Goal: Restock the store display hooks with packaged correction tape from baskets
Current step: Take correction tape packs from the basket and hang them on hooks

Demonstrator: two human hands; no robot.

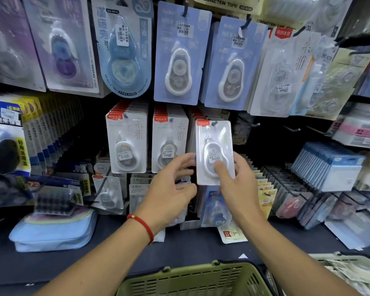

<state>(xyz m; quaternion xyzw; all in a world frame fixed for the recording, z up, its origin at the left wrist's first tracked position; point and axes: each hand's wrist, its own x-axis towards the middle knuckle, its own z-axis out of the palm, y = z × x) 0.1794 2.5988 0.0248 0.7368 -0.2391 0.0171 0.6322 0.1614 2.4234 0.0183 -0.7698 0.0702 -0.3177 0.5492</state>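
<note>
My right hand (237,184) pinches a white correction tape pack (214,146) by its lower part, thumb on the front over the price sticker. The pack's top hole sits at a display hook (215,123) in the middle row. My left hand (171,189), fingers relaxed and spread, touches the pack's left edge. Two full hooks of the same white packs (127,142) hang just to the left. A green basket (192,280) stands below at the bottom edge; a second basket (348,270) with packs is at the bottom right.
Larger blue correction tape packs (175,54) hang in the row above. Bare hooks (293,129) stick out to the right of the held pack. A pale blue pouch (51,231) lies on the dark shelf at the left. Racks of small packs (327,165) fill the right.
</note>
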